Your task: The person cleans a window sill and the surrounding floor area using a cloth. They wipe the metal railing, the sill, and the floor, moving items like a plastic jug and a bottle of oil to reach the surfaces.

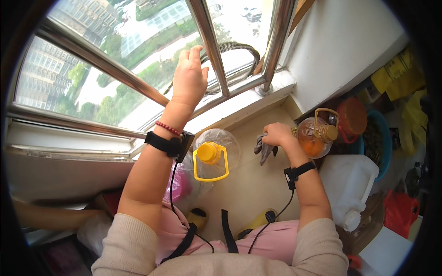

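My left hand (191,76) is raised at the window, beside an upright metal bar (212,46). Its fingers are stretched upward and nothing shows in it; whether the fingertips touch the bar or the glass I cannot tell. Lower right, my right hand (277,134) is closed on a crumpled grey cloth (264,151), which hangs above the floor. Between my arms stands a large clear plastic jug (225,142) with a yellow cap and a yellow handle (211,178). A jug of orange liquid (311,142) stands just right of my right hand.
Metal rails (92,62) cross the window, and a coiled hose (251,48) lies behind them. At right are a white jerrycan (345,184), a blue basin (384,147), a red-lidded jar (352,117) and red bags (399,211). A pink bag (177,184) sits left of the clear jug.
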Action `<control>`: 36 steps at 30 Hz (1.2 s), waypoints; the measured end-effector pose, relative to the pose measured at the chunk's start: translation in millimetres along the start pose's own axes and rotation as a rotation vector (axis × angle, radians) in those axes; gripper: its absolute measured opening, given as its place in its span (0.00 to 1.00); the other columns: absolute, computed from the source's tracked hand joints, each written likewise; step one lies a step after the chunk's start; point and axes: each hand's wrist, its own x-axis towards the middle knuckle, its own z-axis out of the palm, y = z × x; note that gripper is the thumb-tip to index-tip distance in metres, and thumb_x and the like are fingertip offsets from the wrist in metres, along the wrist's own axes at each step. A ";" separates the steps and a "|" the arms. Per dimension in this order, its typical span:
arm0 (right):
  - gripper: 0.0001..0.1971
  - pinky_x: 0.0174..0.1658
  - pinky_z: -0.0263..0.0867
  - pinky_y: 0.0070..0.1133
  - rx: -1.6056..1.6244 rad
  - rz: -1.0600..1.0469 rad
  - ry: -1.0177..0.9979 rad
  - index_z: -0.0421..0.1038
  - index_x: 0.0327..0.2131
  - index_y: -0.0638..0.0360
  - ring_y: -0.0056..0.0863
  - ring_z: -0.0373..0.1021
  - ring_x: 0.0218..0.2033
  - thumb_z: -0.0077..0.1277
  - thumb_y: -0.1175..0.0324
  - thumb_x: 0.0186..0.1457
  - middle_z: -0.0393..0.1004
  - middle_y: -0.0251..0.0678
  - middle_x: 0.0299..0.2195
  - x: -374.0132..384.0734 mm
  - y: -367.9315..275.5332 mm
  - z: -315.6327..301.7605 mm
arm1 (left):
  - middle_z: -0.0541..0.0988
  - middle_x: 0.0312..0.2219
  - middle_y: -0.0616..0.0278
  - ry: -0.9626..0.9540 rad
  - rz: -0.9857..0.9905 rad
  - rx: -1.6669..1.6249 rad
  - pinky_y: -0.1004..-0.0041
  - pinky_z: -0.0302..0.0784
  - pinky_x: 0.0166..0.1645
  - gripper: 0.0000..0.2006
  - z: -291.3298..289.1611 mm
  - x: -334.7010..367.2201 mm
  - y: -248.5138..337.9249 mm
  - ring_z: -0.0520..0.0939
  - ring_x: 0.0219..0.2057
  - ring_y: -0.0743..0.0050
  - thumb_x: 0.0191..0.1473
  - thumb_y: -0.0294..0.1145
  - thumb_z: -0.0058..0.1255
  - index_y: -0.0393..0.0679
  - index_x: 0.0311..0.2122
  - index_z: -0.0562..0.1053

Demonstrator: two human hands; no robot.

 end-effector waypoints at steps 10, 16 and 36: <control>0.19 0.48 0.73 0.33 -0.132 -0.133 -0.309 0.80 0.44 0.52 0.42 0.76 0.45 0.52 0.65 0.46 0.81 0.42 0.43 23.1 4.1 60.2 | 0.78 0.44 0.46 -0.389 -0.005 -0.031 0.63 0.78 0.47 0.23 -58.0 -27.9 22.5 0.82 0.46 0.53 0.59 0.41 0.59 0.37 0.53 0.72; 0.17 0.47 0.73 0.33 -0.177 -0.153 -0.353 0.82 0.40 0.54 0.42 0.77 0.44 0.51 0.67 0.46 0.81 0.44 0.42 35.3 26.5 90.1 | 0.78 0.38 0.51 -0.812 0.039 0.245 0.60 0.79 0.42 0.31 -79.8 -75.1 55.0 0.81 0.39 0.49 0.44 0.59 0.66 0.41 0.42 0.75; 0.16 0.42 0.66 0.20 0.704 -0.612 0.079 0.75 0.45 0.64 0.23 0.69 0.36 0.59 0.70 0.52 0.73 0.37 0.35 -43.2 -74.1 -61.1 | 0.70 0.31 0.56 -0.778 0.222 -0.061 0.70 0.80 0.26 0.07 -107.8 -189.9 111.1 0.80 0.30 0.62 0.42 0.27 0.57 0.38 0.29 0.75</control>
